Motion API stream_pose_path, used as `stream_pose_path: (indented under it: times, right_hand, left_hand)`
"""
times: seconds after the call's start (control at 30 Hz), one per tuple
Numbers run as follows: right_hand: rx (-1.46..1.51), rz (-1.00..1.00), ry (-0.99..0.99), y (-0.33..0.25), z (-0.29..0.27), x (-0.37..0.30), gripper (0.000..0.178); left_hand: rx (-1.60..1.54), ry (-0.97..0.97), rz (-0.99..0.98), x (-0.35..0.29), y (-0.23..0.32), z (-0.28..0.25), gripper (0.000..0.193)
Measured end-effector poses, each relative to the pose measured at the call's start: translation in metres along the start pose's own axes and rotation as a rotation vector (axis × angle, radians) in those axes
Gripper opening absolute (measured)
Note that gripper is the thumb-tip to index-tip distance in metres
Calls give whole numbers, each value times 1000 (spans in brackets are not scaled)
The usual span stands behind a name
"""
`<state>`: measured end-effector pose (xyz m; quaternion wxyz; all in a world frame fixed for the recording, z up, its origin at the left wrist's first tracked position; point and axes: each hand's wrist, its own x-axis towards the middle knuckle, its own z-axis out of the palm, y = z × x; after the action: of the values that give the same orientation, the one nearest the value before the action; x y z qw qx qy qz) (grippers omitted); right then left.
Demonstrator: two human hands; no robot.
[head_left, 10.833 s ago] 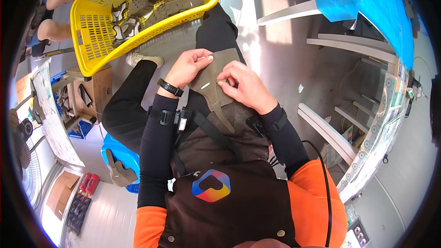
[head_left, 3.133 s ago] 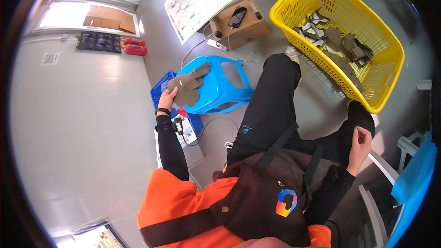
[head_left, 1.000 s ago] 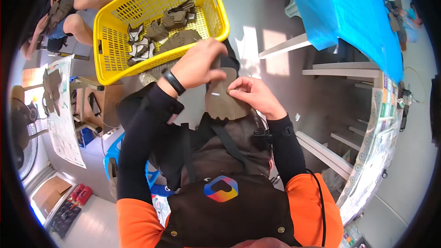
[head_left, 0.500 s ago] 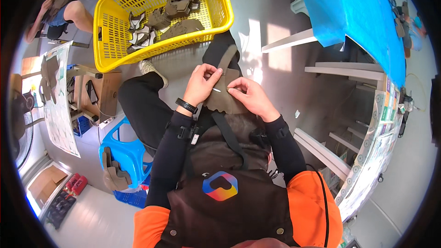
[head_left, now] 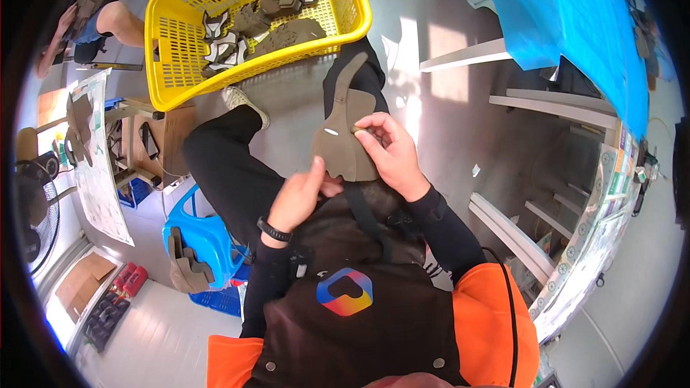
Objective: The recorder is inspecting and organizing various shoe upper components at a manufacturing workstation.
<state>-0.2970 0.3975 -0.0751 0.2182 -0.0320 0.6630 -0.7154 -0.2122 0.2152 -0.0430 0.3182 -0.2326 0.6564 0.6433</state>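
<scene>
A flat grey-brown shoe-upper piece (head_left: 336,152) lies over my right thigh. It has a long curved strap at its far end, a wavy near edge and a small white mark or slit. My right hand (head_left: 394,158) pinches its right side between thumb and fingers. Beside the near left corner is my left hand (head_left: 296,200), thumb raised apart from the fingers. Those fingers partly disappear near the wavy edge, and I see nothing held in them.
Ahead stands a yellow basket (head_left: 262,57) with several brown pieces. A blue stool (head_left: 208,241) bearing stacked brown pieces is at my left. A blue-covered table (head_left: 575,14) and white rails (head_left: 512,238) stand right. Another person (head_left: 118,21) sits at far left.
My left hand has let go of the piece's middle and moved down and left to its near corner. The right hand keeps its pinch, with the piece tilted slightly.
</scene>
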Motion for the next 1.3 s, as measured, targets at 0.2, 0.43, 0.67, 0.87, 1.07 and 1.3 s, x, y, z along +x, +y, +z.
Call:
stream_pose_path:
  times: [0.2,0.43,0.67,0.87,1.07,1.3]
  right_hand:
    - [-37,-2,32,7,3,4,13]
    - [-657,-381,351,-1,-11,24,13]
    - [-716,-413,207,14,-12,51,13]
    - [-674,-272,-28,12,-11,45,13]
    - [-590,-159,-133,0,-13,28,12]
    - [-598,-189,-189,-2,-10,14,12]
  left_hand:
    - [-807,112,390,42,-3,19,33]
    - [-1113,161,201,74,-10,33,28]
    - [-1084,136,208,80,-13,34,32]
    - [-1111,241,220,84,-19,36,29]
    - [-1112,262,248,85,-18,39,27]
    - [-1078,300,249,95,-35,38,25]
